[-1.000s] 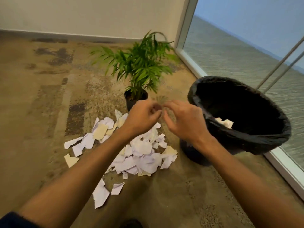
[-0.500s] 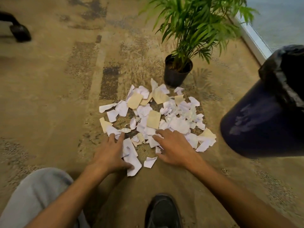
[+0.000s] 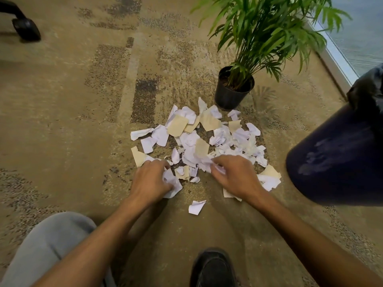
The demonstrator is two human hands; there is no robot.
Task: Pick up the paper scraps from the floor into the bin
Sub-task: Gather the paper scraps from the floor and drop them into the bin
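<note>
Both of my hands are down in the litter: my left hand (image 3: 150, 182) has its fingers curled round a crumpled white scrap (image 3: 172, 181), and my right hand (image 3: 235, 177) is closed on white bits (image 3: 209, 163) at the near edge of the heap.

By size, the patterned tan carpet (image 3: 83, 121) fills nearly everything. To my right stands the dark blue bin with a black liner (image 3: 335, 158), its mouth out of view past the frame edge. Beyond the heap is a green potted palm in a black plastic pot (image 3: 233, 94); my black shoe (image 3: 213, 268) is below.

The pile of torn white and cream paper scraps (image 3: 199, 139) lies between the pot and my hands, spreading away from my fingertips. A few stragglers sit apart — one white piece (image 3: 196, 207) nearer me than either hand, and cream pieces (image 3: 269, 177) just to the right of my right wrist, close to the bin.

To do this well, I judge I should rake inward with both hands, bunching scraps against each other so each handful is full, then squeeze firmly — loose paper slips and flutters — and carry it over the bin rim before letting go.
</note>
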